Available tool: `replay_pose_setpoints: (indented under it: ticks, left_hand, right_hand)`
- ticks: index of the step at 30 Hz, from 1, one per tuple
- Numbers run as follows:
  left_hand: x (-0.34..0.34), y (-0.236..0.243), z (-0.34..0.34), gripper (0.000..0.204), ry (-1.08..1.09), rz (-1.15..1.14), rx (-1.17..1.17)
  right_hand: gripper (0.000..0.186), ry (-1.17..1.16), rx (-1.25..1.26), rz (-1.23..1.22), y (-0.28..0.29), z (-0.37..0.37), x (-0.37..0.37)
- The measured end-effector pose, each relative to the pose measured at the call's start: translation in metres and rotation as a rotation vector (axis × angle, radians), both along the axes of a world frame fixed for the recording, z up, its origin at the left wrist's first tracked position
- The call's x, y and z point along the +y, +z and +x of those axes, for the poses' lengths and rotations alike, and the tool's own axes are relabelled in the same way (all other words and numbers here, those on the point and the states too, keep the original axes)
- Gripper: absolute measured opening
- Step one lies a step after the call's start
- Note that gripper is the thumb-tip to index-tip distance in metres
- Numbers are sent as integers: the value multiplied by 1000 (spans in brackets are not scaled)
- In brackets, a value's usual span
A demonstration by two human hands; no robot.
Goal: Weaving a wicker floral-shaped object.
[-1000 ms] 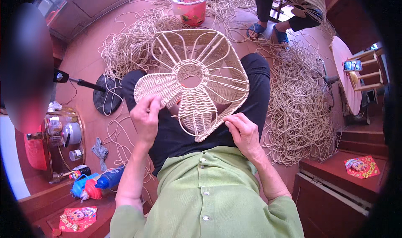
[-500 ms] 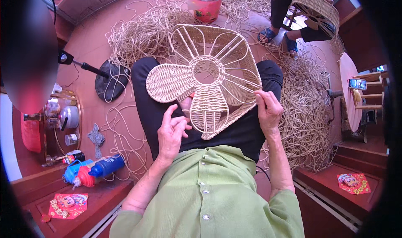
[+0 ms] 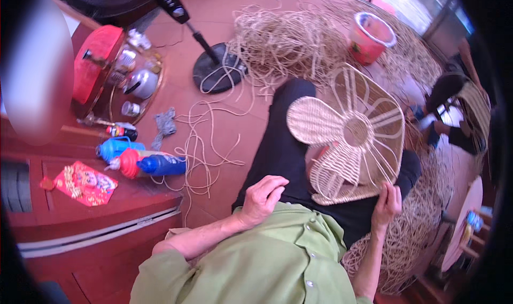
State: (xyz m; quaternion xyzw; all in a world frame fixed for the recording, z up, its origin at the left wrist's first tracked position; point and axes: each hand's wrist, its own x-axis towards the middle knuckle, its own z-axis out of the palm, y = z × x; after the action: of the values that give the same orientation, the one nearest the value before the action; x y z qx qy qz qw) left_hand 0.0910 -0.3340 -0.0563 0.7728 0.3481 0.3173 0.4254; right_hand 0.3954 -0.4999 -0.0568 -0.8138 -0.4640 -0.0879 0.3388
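Observation:
A half-woven straw basket [image 3: 326, 127] lies tilted across my dark-trousered thighs. Round a woven ring, two petal shapes are filled or partly filled with weave, while the other petals show only bare strands. At the basket's near right corner, my right hand [image 3: 387, 203] pinches its edge. My left hand [image 3: 262, 201] is apart from the basket, over my lap by the hem of my green shirt. Its fingers are curled closed, and whatever they may hold cannot be made out.
Heaps of pale cord [image 3: 291, 44] cover the floor beyond and to the right. A red bucket [image 3: 368, 39] stands at the back. Left are a black round stand base [image 3: 219, 71], a blue bottle [image 3: 160, 165] and a rack of jars [image 3: 140, 85]. Another person [image 3: 454, 111] sits at far right.
The view has swung left, so everything sits further right. My left hand has drawn away from the basket, its fingers now closed. My right hand still grips the basket's edge.

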Motion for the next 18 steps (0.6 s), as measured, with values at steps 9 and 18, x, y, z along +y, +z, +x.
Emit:
replay_pose_setpoints:
  ticks: [9,18]
  left_hand:
    - [12,-177,-201,23,213,-375,780]
    - [77,-283,-260,46,207,-535,1092]
  right_hand:
    - [10,-16,-31,-138,-4,2,3]
    - [11,-50,-136,-279,7,5,17]
